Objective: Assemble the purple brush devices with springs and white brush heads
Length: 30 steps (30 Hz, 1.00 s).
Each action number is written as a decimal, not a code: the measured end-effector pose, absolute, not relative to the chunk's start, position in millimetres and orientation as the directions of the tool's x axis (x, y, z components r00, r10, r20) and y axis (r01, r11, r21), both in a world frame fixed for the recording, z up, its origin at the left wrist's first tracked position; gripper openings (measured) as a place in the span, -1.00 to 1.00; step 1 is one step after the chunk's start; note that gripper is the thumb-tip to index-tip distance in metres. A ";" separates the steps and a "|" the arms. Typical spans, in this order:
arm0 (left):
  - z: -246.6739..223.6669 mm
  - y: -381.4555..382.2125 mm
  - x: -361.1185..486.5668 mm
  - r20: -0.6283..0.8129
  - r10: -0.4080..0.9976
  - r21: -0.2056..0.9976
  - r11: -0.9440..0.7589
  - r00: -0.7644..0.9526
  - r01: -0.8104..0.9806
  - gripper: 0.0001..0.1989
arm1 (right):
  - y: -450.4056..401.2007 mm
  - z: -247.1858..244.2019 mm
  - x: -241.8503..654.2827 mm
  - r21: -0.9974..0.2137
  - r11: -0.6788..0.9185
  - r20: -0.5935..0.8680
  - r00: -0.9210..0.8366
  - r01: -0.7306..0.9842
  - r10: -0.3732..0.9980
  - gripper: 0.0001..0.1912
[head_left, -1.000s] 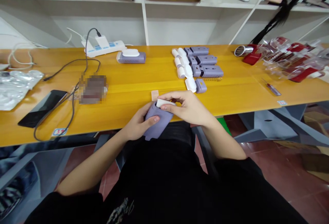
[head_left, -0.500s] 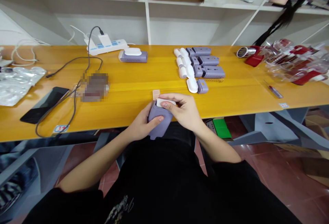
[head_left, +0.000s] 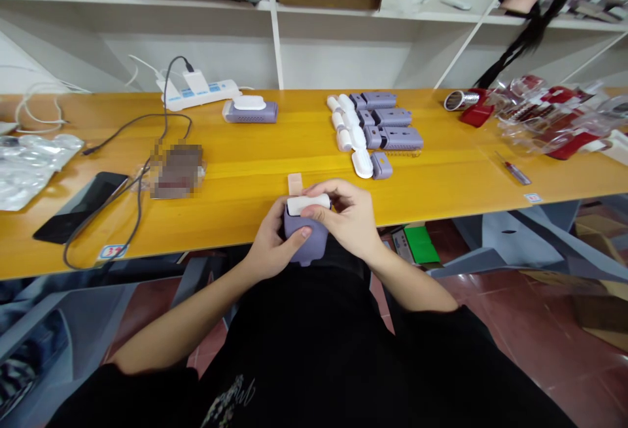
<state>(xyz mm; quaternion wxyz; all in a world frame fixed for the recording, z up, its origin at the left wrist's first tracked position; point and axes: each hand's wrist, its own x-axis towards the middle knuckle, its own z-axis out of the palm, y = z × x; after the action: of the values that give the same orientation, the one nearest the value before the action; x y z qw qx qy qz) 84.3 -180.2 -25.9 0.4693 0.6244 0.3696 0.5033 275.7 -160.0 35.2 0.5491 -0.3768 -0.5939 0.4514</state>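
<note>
My left hand [head_left: 273, 243] is wrapped round a purple plastic housing [head_left: 305, 239], its thumb lying across the front. A white oval cap [head_left: 300, 205] sits at the housing's top end. My right hand [head_left: 347, 216] grips that cap, thumb in front and fingers behind it. Whether the cap is seated inside the housing or only rests on it, I cannot tell. Just behind the hands, a small pinkish-beige piece [head_left: 295, 183] lies on the table's front part.
Rows of white parts [head_left: 362, 163] and purple housings [head_left: 402, 138] lie beyond my hands. A purple unit with a white top [head_left: 250, 111] stands near a power strip [head_left: 201, 94]. Left are a phone [head_left: 81, 207] and dark cable; right, a screwdriver [head_left: 517, 172] and red-clear parts [head_left: 564, 143].
The housing has turned more upright, and the white cap now shows more fully across its top. Both hands stay on them. The camera view has shifted slightly.
</note>
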 end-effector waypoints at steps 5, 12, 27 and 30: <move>-26.4 -174.5 80.4 0.161 0.967 0.982 -0.138 0.198 -0.126 -0.45 | -163.2 43.5 293.3 -0.924 0.366 0.314 -0.330 0.111 0.890 -0.74; -4.5 -161.4 57.5 0.145 0.890 0.980 -0.191 0.433 0.064 -0.35 | -151.2 48.6 310.9 -0.982 0.186 0.141 -0.531 0.032 0.835 -0.66; 10.0 -146.3 32.6 -0.070 0.753 0.870 -0.275 0.655 0.410 0.18 | -120.0 47.9 307.1 -0.962 -0.193 -0.272 -0.714 0.193 0.645 -0.33; 9.1 -144.9 31.2 -0.046 0.741 0.865 -0.306 0.670 0.397 0.18 | -120.3 51.4 304.0 -0.947 -0.246 -0.319 -0.701 0.207 0.638 -0.31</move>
<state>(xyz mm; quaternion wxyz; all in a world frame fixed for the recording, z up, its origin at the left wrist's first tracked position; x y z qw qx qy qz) 31.2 -144.9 9.1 0.4649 0.7868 0.3616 0.1847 304.0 -120.3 51.4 0.1530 -0.3551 -0.5945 0.7050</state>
